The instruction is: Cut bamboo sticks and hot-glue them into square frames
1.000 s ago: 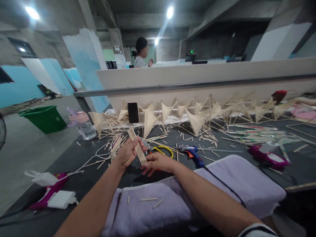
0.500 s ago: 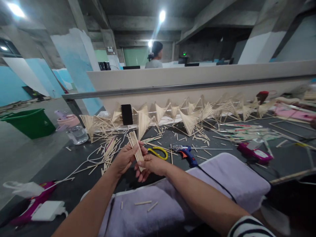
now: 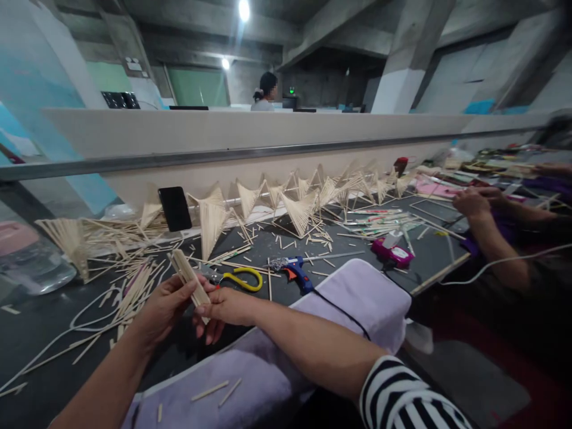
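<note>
Between my two hands is a small bundle of thin wooden sticks, tilted with its top toward the left. My left hand grips the bundle along its side, and my right hand pinches its lower end. Just beyond my right hand lie yellow-handled pliers or cutters, partly hidden by the hand. A blue glue gun rests on the table to their right. Loose sticks are scattered left of my hands. A lilac cloth cushion lies under my right forearm, with a few short sticks on its near part.
Fan-shaped stick structures line the back of the table, with a black phone among them. A water bottle stands at left. Beyond a magenta power strip, a co-worker's hands are at the right. White cables cross the left side.
My view has turned right, bringing the co-worker's hands and arms into sight and leaving the green bin out. Both hands still hold the stick bundle.
</note>
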Demonstrator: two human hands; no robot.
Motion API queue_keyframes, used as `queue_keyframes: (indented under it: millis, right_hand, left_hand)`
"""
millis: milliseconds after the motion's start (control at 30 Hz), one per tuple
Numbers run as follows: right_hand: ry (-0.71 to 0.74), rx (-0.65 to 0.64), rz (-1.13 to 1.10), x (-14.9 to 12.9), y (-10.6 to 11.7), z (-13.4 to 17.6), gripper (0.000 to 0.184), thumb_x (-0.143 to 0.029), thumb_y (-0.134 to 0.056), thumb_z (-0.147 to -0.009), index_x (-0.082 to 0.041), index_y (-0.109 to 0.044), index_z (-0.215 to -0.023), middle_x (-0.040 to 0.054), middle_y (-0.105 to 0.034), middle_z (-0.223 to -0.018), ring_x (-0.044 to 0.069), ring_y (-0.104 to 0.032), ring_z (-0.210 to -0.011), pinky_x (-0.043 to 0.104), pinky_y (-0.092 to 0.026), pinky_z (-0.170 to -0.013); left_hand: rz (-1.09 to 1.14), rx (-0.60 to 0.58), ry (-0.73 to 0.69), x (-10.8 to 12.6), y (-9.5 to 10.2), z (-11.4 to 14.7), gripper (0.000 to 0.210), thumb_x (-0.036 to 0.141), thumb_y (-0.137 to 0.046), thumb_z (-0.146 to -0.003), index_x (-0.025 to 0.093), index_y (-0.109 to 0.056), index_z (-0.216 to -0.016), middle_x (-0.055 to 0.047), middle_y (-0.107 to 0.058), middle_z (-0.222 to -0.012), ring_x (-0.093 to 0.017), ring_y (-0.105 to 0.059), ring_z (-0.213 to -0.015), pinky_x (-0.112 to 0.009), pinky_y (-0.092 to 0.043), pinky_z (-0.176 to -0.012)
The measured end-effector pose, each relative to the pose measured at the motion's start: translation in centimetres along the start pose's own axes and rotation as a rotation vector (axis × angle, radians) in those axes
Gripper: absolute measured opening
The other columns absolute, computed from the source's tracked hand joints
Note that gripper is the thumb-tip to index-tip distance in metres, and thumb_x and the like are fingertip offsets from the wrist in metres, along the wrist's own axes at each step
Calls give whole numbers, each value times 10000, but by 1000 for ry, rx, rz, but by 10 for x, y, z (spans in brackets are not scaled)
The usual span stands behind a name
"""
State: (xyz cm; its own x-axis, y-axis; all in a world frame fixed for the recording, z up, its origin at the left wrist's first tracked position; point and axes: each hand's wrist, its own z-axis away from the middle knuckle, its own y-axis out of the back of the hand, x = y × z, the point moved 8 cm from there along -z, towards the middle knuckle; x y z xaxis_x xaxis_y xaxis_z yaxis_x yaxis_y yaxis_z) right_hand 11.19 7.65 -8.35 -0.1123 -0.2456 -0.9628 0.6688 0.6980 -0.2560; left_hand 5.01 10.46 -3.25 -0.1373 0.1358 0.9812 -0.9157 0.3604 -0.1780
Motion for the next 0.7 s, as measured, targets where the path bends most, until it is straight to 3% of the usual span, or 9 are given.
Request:
queue_keyframes:
  millis: [167, 333, 500, 700]
  right_hand:
    - [-12, 3, 10, 2, 3, -2, 382, -527, -549, -768, -146, -532, -781, -17, -589, -614, 95, -583, -457, 223, -504, -456]
    - [-15, 30, 18, 5, 5, -3, 370, -516, -519, -796, -146, -523, -811, -19, -584, -620, 91, -576, -442, 226, -499, -452]
    - [-15, 32, 11, 5, 3, -2, 330, -482, -499, -826, -153, -506, -845, -32, -571, -598, 89, -566, -423, 217, -490, -433]
    - [-55, 27, 34, -1, -2, 3, 259, -409, -486, -856, -155, -481, -807, -37, -565, -547, 90, -553, -392, 206, -474, -407]
  left_hand:
    - [13, 77, 18, 0, 5, -1, 321, 287, -780, -550, 164, -655, -818, -53, -681, -742, -201, -628, -598, -275, -525, -472]
    - [-58, 86, 20, 0, 5, -1, 298, 327, -752, -592, 158, -651, -816, -55, -678, -773, -191, -611, -572, -272, -502, -419]
    - [-101, 170, 31, -4, 15, -2, 332, 346, -747, -589, 137, -642, -825, -35, -653, -649, -171, -592, -516, -239, -471, -395]
    - [-125, 134, 38, -10, 13, -4, 324, 365, -691, -661, 140, -599, -875, -16, -621, -581, -152, -546, -427, -238, -439, -356]
